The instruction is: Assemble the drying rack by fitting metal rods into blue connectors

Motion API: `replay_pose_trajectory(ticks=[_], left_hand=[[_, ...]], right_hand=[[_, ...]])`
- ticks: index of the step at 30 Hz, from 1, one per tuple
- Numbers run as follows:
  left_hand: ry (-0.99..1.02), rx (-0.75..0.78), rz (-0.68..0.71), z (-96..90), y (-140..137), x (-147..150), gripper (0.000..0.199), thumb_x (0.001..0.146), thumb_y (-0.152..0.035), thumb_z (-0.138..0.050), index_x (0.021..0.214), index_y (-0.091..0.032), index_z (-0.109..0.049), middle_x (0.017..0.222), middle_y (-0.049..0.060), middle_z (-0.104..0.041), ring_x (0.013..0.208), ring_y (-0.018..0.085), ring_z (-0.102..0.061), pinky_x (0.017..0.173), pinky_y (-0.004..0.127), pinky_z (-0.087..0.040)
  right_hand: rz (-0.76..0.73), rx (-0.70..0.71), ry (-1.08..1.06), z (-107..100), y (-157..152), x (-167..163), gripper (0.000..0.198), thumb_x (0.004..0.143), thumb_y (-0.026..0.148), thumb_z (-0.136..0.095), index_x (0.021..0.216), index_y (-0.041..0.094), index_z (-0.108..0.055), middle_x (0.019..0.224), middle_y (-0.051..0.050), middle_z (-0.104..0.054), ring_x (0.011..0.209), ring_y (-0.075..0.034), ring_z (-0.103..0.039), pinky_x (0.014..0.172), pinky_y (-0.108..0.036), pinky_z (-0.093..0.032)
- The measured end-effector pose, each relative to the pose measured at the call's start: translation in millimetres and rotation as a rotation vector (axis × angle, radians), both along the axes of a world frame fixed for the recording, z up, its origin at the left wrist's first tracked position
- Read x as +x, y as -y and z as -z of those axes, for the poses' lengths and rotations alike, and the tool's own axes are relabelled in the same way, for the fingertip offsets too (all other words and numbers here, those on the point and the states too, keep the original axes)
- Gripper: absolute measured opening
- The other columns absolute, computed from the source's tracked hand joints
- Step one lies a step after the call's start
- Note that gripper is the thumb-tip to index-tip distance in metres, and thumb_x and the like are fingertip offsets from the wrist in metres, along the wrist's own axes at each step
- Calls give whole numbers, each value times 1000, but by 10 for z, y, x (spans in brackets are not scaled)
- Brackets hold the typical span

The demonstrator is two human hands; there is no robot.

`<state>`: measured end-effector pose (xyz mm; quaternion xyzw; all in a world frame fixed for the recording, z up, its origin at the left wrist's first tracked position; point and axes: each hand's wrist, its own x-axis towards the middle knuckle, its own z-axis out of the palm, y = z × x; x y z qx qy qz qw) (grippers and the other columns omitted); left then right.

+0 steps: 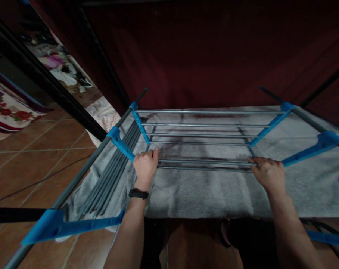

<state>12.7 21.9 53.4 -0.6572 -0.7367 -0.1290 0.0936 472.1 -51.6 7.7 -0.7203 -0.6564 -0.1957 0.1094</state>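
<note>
A partly built rack of grey metal tubes and blue plastic brackets stands in front of me. My left hand point(145, 164), with a black band at the wrist, is closed over the inner end of a left blue bracket point(122, 145), where a cross rod point(203, 161) meets it. At the rod's other end, my right hand point(268, 172) wraps the joint with the right blue bracket point(304, 152); its thumb lies along the rod. My fingers hide both joints. Beyond, more cross rods point(208, 111) span the far pair of brackets.
A bundle of loose grey tubes point(113, 172) lies on the grey blanket point(203, 198) at the left. Behind the rack hangs a dark red fabric panel point(203, 56). A black bar point(57, 89) runs diagonally at left, above the tiled floor point(46, 164) and a thin cable point(43, 181).
</note>
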Motion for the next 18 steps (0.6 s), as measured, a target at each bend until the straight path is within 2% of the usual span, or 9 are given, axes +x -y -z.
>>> replay_pose_trajectory(ticks=[9,18], left_hand=[[7,-26,19,27,-35,-28,69,104,-52,-25,84,-14,-79,80,19,-74,79,29,-70,80,38,-41],[2,159,62,158,-21,-61,60,105,-44,-27,76,-18,-72,73,13,-72,74,24,-66,76,36,-37]], right_hand=[[-58,-31,8,55,-27,96,29,93,27,-50,103,18,-76,86,-10,-75,76,-26,-64,78,-40,-37],[-56,-33,-39,85,-62,62,30,93,26,-47,98,18,-75,87,-10,-76,77,-27,-68,77,-39,-41]])
